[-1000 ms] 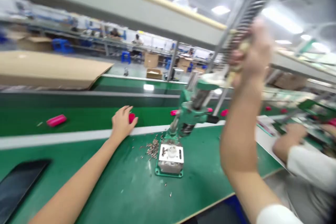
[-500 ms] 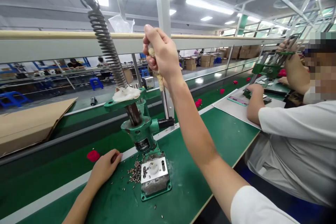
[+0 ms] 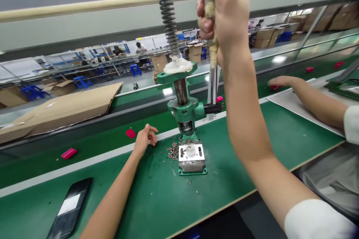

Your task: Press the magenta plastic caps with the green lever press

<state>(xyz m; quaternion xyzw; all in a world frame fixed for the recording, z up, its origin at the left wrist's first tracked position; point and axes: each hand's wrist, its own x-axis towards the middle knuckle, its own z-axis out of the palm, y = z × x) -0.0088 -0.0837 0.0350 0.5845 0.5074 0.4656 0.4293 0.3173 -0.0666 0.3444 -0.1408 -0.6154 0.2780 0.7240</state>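
Observation:
My right hand (image 3: 224,11) is closed round the tape-wrapped lever handle (image 3: 214,52) of a green hand press (image 3: 183,110). The lever stands upright. A coil spring (image 3: 165,11) rises from the press, with white grease (image 3: 178,64) at its foot. On the press base lies a metal plate (image 3: 198,155) bearing a small whitish round piece (image 3: 191,151). My left hand (image 3: 144,140) rests by the table's white edge strip, fingers loosely bent and apart, nothing seen in them. Near it, left of the base, is a pile of small metal pins (image 3: 174,151).
A dark flat panel with a white label (image 3: 68,205) lies at the left. Red pieces (image 3: 130,133) lie on the green conveyor (image 3: 103,142). A flattened cardboard box (image 3: 64,104) is beyond it. At the right, a co-worker's arm (image 3: 316,97) reaches to a red piece.
My view has swung left and down, bringing the dark panel into sight. My left hand's fingers have spread somewhat. The co-worker's hand now touches a red piece. My right hand still grips the lever.

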